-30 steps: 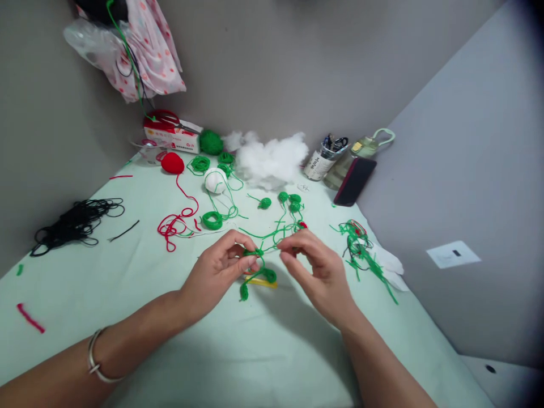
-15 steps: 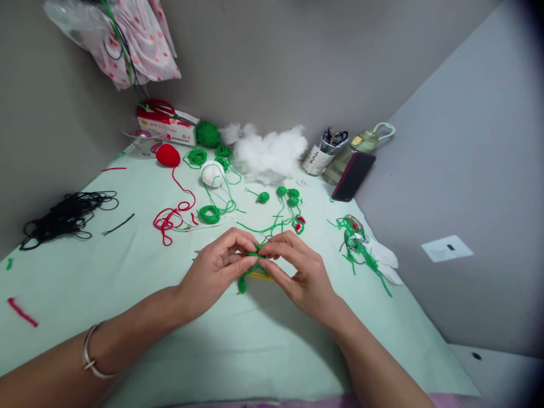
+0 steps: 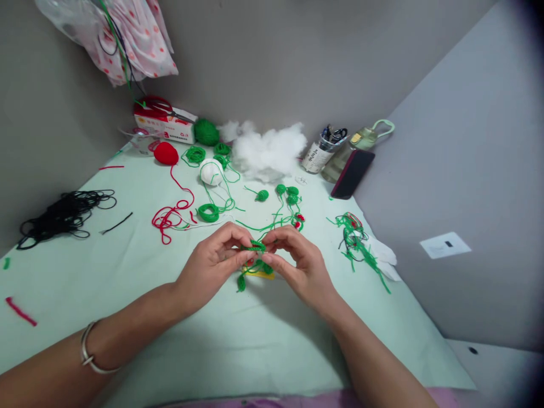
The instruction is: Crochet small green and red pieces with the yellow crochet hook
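Observation:
A small green crocheted piece is held between my two hands, above the table's middle. My left hand pinches its left side between thumb and fingers. On its right side, my right hand pinches it in the same way. An opening shows along the piece's upper edge. Just below my fingertips lie a small green crocheted leaf shape, other green bits and a yellow flat item, partly covered. A little red shows beside my left thumb. Green yarn strands run from behind my fingers toward several small green crocheted balls.
White stuffing is heaped at the back wall, with yarn balls, a box and scissors to its left. A pen cup, bottle and phone stand right. Black cord lies left; yarn scraps lie right.
The green piece has been tipped and raised slightly, so its opening now shows. My fingertips have spread a little apart, and more of the items beneath is visible.

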{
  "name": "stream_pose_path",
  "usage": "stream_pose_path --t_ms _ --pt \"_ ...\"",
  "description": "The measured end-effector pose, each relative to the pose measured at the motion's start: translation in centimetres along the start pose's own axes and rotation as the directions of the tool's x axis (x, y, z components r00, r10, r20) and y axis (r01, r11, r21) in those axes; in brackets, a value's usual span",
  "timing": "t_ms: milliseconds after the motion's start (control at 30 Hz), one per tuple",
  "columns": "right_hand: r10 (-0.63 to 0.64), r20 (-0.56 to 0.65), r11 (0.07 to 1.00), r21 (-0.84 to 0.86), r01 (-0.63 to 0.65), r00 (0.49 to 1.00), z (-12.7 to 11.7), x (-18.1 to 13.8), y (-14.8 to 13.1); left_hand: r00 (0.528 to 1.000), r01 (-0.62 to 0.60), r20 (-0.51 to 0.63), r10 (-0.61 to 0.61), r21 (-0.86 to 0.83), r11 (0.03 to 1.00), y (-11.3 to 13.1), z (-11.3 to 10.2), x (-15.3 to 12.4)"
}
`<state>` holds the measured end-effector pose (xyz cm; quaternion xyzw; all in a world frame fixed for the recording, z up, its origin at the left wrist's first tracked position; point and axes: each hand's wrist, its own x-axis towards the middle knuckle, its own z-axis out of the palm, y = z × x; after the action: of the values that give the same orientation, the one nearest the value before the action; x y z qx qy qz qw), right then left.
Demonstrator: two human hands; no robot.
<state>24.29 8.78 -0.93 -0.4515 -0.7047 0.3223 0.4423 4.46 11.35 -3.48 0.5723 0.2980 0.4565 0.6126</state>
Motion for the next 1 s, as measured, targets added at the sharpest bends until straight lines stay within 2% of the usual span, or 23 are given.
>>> stream_pose_path --t_ms 100,200,267,333,400,467,567,633,767,900,1000 --pt "0.047 0.01 0.999 -0.009 -0.047 0.999 0.1 0.0 0.1 1.0 -0.003 0.002 0.003 -0.011 1.0 -0.1 0.0 0.0" --pt "0.02 0.02 0.998 -0.053 -0.019 1.0 0.3 0.0 0.2 1.0 -0.009 0.011 0.009 0.004 1.0 -0.1 0.0 -0.1" --pt "0.001 0.017 0.998 -0.068 0.0 1.0 0.3 -0.1 0.2 0.999 -0.049 0.005 0.049 0.048 0.998 -0.2 -0.1 -0.2" --pt "-0.014 0.008 0.997 -0.079 0.014 1.0 0.3 -0.1 0.1 0.991 -0.136 0.017 0.135 0.162 0.977 -0.4 -0.2 -0.2" --pt "-0.035 0.006 0.994 -0.105 0.035 0.999 0.3 -0.1 0.0 0.965 -0.261 0.071 0.252 0.329 0.907 -0.5 -0.4 -0.2" --pt "-0.055 0.015 0.989 -0.138 0.056 0.998 0.3 -0.1 -0.1 0.916 -0.399 0.155 0.37 0.459 0.794 -0.7 -0.5 -0.2" --pt "-0.067 0.017 0.987 -0.147 0.069 0.998 0.3 -0.1 -0.2 0.842 -0.529 0.237 0.485 0.538 0.656 -0.7 -0.5 0.0" --pt "-0.053 0.011 0.991 -0.124 0.054 0.999 0.3 -0.1 -0.1 0.832 -0.541 0.244 0.498 0.558 0.63 -0.6 -0.5 0.1" --pt "0.013 0.013 0.998 -0.064 -0.012 1.0 0.3 -0.2 -0.3 0.842 -0.525 0.229 0.489 0.556 0.644 -0.4 -0.6 0.1" --pt "0.111 0.048 0.993 0.036 -0.113 0.993 0.1 -0.1 -0.8 0.829 -0.537 0.204 0.521 0.551 0.639 -0.3 -0.8 0.0" --pt "0.194 0.073 0.973 0.113 -0.202 0.978 0.0 0.1 -1.1 0.838 -0.521 0.193 0.51 0.56 0.644 -0.3 -0.8 -0.1"
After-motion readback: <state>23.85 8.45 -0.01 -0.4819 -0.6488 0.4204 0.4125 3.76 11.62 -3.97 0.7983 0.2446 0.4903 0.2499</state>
